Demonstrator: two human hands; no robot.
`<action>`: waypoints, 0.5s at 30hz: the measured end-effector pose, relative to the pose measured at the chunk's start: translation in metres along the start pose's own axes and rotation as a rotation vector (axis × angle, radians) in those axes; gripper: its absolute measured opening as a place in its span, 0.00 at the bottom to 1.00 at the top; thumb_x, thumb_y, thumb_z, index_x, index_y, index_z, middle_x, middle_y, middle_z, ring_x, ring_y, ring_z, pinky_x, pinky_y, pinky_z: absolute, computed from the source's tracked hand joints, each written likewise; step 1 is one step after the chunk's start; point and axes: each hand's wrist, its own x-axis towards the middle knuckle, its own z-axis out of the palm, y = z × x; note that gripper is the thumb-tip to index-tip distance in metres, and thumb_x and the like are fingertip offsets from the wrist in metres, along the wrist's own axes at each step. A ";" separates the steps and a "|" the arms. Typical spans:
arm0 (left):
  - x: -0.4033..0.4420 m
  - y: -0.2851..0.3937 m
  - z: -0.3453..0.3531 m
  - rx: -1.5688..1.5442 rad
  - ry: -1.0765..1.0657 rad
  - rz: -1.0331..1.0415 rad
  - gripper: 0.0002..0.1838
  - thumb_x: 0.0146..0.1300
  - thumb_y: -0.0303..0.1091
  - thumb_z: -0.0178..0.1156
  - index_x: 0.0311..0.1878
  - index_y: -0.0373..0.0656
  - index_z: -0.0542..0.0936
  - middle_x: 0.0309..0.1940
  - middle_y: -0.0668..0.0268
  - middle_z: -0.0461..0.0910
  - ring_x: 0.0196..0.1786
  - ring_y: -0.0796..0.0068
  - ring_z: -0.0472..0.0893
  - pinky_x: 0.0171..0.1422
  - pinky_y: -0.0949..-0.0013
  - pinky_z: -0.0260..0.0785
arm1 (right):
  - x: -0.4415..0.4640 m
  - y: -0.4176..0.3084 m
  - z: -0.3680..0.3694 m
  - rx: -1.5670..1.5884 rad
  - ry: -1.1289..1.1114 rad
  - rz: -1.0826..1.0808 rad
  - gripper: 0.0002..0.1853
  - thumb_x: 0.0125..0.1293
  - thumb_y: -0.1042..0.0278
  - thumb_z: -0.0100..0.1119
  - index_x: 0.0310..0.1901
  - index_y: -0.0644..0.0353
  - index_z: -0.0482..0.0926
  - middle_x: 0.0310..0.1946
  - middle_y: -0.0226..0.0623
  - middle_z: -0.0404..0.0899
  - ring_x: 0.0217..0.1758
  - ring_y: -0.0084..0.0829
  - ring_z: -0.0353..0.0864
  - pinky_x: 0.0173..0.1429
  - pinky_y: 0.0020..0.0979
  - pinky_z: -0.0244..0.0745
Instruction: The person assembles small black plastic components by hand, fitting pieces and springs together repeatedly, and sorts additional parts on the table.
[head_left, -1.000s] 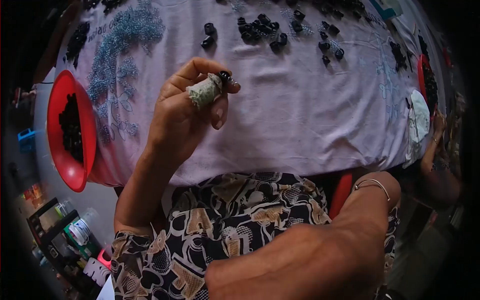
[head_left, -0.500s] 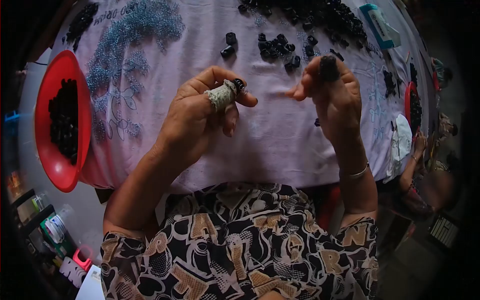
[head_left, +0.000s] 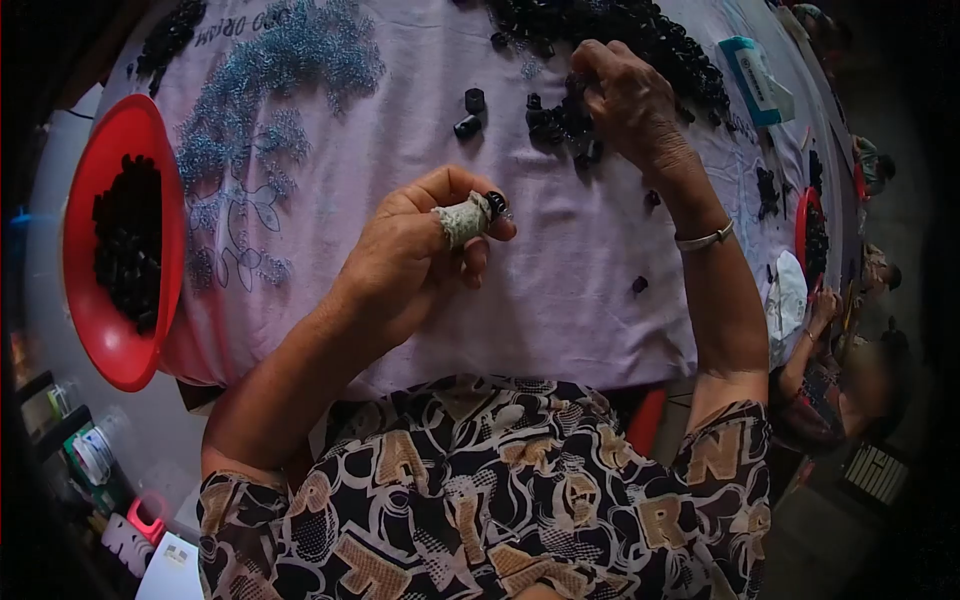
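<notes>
The wearer's two hands (head_left: 405, 240), one finger wrap (head_left: 463, 221), one blue box (head_left: 740, 80) and at least two red bowls (head_left: 118, 365) are seen. Two black pieces (head_left: 474, 100) lie paired, two more singly; the heaped ones defy counting.

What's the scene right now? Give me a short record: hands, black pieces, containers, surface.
Left hand: left hand pinches a small black piece; pale wrap around one digit
Right hand: right hand at a small cluster of black pieces; grip hidden
Large black pile: beyond the right hand
Containers: large red bowl at left, holding black pieces; blue-and-white box at upper right
Surface: pale cloth with blue tree print
</notes>
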 end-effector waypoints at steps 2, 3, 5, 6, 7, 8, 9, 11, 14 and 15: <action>-0.001 0.001 0.001 0.000 0.006 -0.015 0.06 0.66 0.26 0.48 0.43 0.44 0.74 0.35 0.61 0.80 0.26 0.82 0.74 0.31 0.77 0.69 | 0.002 -0.002 -0.003 0.009 -0.020 -0.014 0.10 0.57 0.77 0.51 0.41 0.58 0.75 0.38 0.39 0.78 0.35 0.37 0.80 0.42 0.35 0.76; -0.002 0.001 0.002 0.003 0.015 -0.032 0.06 0.66 0.26 0.49 0.43 0.44 0.74 0.35 0.61 0.80 0.25 0.82 0.74 0.31 0.77 0.68 | 0.003 -0.003 -0.005 0.021 -0.038 -0.026 0.09 0.57 0.76 0.51 0.40 0.58 0.75 0.36 0.40 0.78 0.34 0.38 0.80 0.42 0.36 0.76; -0.002 0.001 0.002 -0.016 0.013 -0.033 0.06 0.66 0.26 0.49 0.43 0.44 0.74 0.35 0.61 0.80 0.25 0.82 0.74 0.31 0.77 0.68 | 0.001 0.007 0.001 0.082 0.022 -0.056 0.10 0.57 0.76 0.51 0.41 0.58 0.74 0.35 0.39 0.78 0.32 0.35 0.79 0.39 0.35 0.75; -0.003 0.001 0.002 -0.034 0.013 -0.043 0.06 0.67 0.26 0.49 0.44 0.44 0.74 0.34 0.61 0.80 0.25 0.83 0.74 0.31 0.77 0.68 | 0.001 0.006 0.000 0.147 0.079 -0.080 0.10 0.58 0.75 0.50 0.43 0.59 0.74 0.33 0.38 0.78 0.30 0.32 0.79 0.36 0.33 0.75; -0.003 0.000 0.003 -0.038 0.016 -0.045 0.06 0.67 0.26 0.49 0.44 0.44 0.74 0.34 0.61 0.80 0.25 0.83 0.74 0.31 0.77 0.68 | -0.001 0.006 -0.002 0.148 0.075 -0.080 0.10 0.58 0.75 0.50 0.43 0.59 0.74 0.33 0.38 0.78 0.30 0.32 0.79 0.36 0.33 0.75; -0.003 0.001 0.003 -0.020 0.005 -0.024 0.06 0.67 0.27 0.49 0.44 0.43 0.74 0.34 0.61 0.80 0.25 0.83 0.74 0.31 0.77 0.68 | -0.005 0.005 -0.007 0.328 0.074 0.020 0.10 0.59 0.75 0.49 0.44 0.59 0.74 0.32 0.37 0.78 0.29 0.28 0.78 0.34 0.29 0.74; -0.002 0.001 0.003 -0.001 -0.007 -0.005 0.05 0.67 0.27 0.50 0.44 0.43 0.74 0.35 0.60 0.81 0.24 0.83 0.74 0.30 0.77 0.68 | -0.011 0.001 -0.014 0.507 0.075 0.124 0.11 0.60 0.76 0.48 0.44 0.60 0.74 0.32 0.37 0.79 0.28 0.23 0.77 0.32 0.25 0.73; -0.001 0.001 0.002 0.014 -0.041 0.025 0.05 0.67 0.28 0.50 0.44 0.43 0.73 0.35 0.60 0.81 0.24 0.83 0.74 0.30 0.77 0.69 | -0.026 -0.013 -0.027 0.672 0.053 0.203 0.10 0.64 0.74 0.48 0.46 0.62 0.74 0.33 0.37 0.79 0.27 0.17 0.75 0.30 0.19 0.70; 0.000 -0.002 0.002 0.071 -0.087 0.073 0.05 0.68 0.28 0.51 0.44 0.42 0.73 0.37 0.59 0.82 0.25 0.84 0.75 0.30 0.77 0.70 | -0.056 -0.046 -0.041 1.225 0.107 0.197 0.08 0.67 0.73 0.49 0.46 0.61 0.74 0.34 0.38 0.81 0.29 0.20 0.80 0.33 0.20 0.77; -0.001 -0.001 0.003 0.116 -0.097 0.097 0.05 0.68 0.28 0.51 0.44 0.42 0.74 0.38 0.58 0.82 0.25 0.84 0.75 0.30 0.78 0.71 | -0.064 -0.054 -0.041 1.320 0.116 0.144 0.08 0.68 0.73 0.49 0.47 0.60 0.74 0.33 0.37 0.80 0.29 0.19 0.79 0.33 0.18 0.77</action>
